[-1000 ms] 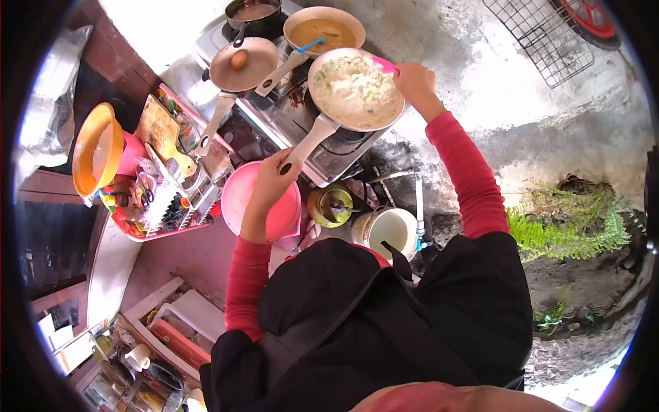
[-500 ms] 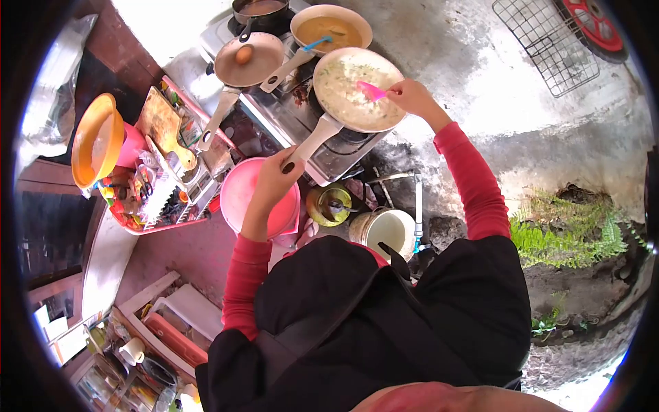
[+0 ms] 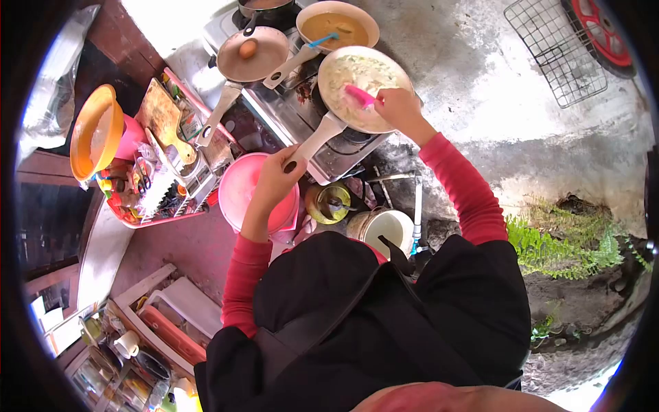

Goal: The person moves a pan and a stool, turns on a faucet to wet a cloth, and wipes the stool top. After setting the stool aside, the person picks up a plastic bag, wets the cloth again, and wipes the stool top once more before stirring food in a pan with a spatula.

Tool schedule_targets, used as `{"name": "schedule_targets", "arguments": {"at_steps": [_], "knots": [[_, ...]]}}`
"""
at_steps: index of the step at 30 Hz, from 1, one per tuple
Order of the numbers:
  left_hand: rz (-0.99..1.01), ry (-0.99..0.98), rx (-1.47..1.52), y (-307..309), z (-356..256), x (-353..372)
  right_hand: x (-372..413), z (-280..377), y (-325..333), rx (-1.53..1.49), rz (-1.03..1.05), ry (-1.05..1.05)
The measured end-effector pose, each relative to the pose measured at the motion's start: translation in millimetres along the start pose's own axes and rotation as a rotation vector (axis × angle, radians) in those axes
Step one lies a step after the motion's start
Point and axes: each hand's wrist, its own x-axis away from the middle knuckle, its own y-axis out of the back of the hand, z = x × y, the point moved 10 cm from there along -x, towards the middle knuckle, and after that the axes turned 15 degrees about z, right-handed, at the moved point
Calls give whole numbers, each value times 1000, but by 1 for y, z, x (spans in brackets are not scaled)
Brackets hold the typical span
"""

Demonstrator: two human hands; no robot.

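My left hand (image 3: 280,172) is closed around the end of the light handle of a frying pan (image 3: 331,123). The pan sits over the near part of the stove (image 3: 312,163) and holds a creamy, whitish mixture (image 3: 350,72) with green bits. My right hand (image 3: 399,108) grips a pink spatula (image 3: 358,95), its blade down in the mixture toward the pan's middle. Behind it stands a second pan (image 3: 303,12) with a brownish liquid and a blue utensil (image 3: 322,40). To its left, another pan (image 3: 232,69) carries one brown egg (image 3: 248,48).
A pink basin (image 3: 237,199), a yellow-green pot (image 3: 318,211) and a white bucket (image 3: 405,237) stand below the stove. Left is a dish rack (image 3: 182,211) with a cutting board (image 3: 159,113) and an orange basin (image 3: 77,151). A wire grill (image 3: 559,58) lies at upper right.
My right hand has drawn the pink spatula slightly left and nearer to me through the mixture. My left hand keeps its hold on the pan handle. The view has shifted a little.
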Motion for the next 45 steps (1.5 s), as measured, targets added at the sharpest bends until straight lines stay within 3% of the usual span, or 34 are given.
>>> {"name": "schedule_targets", "arguments": {"at_steps": [7, 10, 17, 25, 29, 32, 34, 38, 45], "knots": [[-17, 2, -45, 3, 2, 0, -24, -23, 39, 223, 19, -176], [-31, 7, -51, 4, 0, 1, -18, -23, 76, 208, -136, -183], [-42, -39, -23, 4, 7, -1, -70, -41, 38, 225, -88, -196], [-33, -30, -14, -1, 3, 0, -40, 40, 44, 183, -27, 367], [-30, -26, 26, -2, 6, 0, -28, 46, 60, 213, -27, 431], [-41, -40, 38, -2, 3, 0, -32, 51, 73, 353, -82, 538], [-42, -35, 31, -3, 3, 1, -30, 67, 62, 681, -173, 741], [-26, -31, 23, -2, -1, 0, -58, 58, 49, 779, -182, 772], [50, 55, 47, -7, 6, -1, -82, 6, 56, 691, -72, 610]]}}
